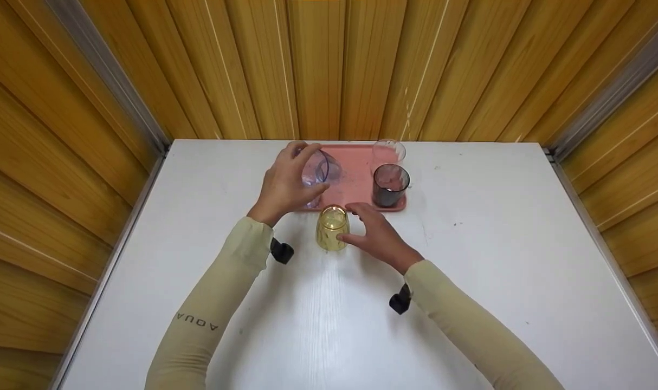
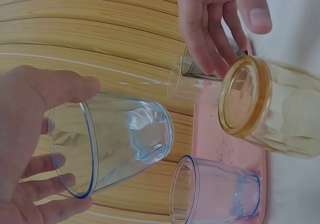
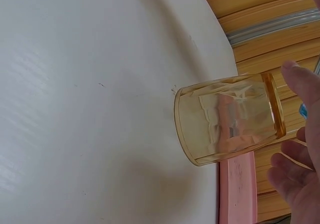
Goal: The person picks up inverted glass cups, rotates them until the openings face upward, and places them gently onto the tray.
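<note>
My left hand (image 1: 285,181) grips a clear blue-tinted glass (image 2: 125,139) near its rim, thumb on one side and fingers on the other. This glass is over the left part of a pink tray (image 1: 356,154), rim up and tilted. A second bluish glass (image 2: 220,191) stands on the tray below it. In front of the tray, a yellow glass (image 1: 333,233) stands upside down on the white table. My right hand (image 1: 378,235) is at its right side, thumb and fingers spread around a gap, the thumb close to the base in the right wrist view (image 3: 302,84).
At the tray's right end stand a dark grey glass (image 1: 389,187) and, behind it, a colourless glass (image 1: 387,153). The white table (image 1: 481,244) extends to both sides. Wood-patterned walls (image 1: 340,70) enclose its back and sides.
</note>
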`<state>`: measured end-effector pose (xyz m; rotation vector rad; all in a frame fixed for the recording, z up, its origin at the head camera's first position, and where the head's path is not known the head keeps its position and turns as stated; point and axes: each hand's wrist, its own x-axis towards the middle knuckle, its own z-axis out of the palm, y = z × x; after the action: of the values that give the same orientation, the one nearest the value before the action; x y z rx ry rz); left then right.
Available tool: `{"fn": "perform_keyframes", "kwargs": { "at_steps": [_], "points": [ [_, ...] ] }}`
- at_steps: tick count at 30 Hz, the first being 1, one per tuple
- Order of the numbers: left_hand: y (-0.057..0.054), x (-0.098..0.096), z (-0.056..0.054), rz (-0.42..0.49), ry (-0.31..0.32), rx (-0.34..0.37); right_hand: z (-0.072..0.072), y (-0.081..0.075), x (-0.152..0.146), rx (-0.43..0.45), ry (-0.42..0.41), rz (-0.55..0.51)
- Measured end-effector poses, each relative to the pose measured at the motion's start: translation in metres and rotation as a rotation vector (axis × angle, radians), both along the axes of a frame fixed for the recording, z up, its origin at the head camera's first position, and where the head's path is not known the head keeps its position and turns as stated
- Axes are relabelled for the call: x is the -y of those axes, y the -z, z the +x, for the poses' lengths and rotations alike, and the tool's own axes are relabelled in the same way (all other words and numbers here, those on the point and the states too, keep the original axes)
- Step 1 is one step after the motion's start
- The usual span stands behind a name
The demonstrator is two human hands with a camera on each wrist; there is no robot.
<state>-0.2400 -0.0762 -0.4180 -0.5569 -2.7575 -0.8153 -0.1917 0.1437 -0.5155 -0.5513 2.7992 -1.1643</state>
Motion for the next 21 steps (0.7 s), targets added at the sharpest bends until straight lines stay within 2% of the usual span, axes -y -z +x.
{"fn": "perform_keyframes", "kwargs": {
  "at_steps": [9, 15, 21],
  "points": [
    [0.001, 0.002, 0.0, 0.012, -0.002, -0.053, -0.003, 0.0, 0.01, -0.052, -0.009, 0.047],
    [0.0, 0.003, 0.0, 0.01, -0.025, -0.035, -0.007, 0.0, 0.016, -0.023, -0.004, 0.067],
    [0.003, 0.004, -0.001, 0.018, -0.016, -0.054, -0.01, 0.002, 0.018, -0.016, -0.007, 0.069]
  ]
}}
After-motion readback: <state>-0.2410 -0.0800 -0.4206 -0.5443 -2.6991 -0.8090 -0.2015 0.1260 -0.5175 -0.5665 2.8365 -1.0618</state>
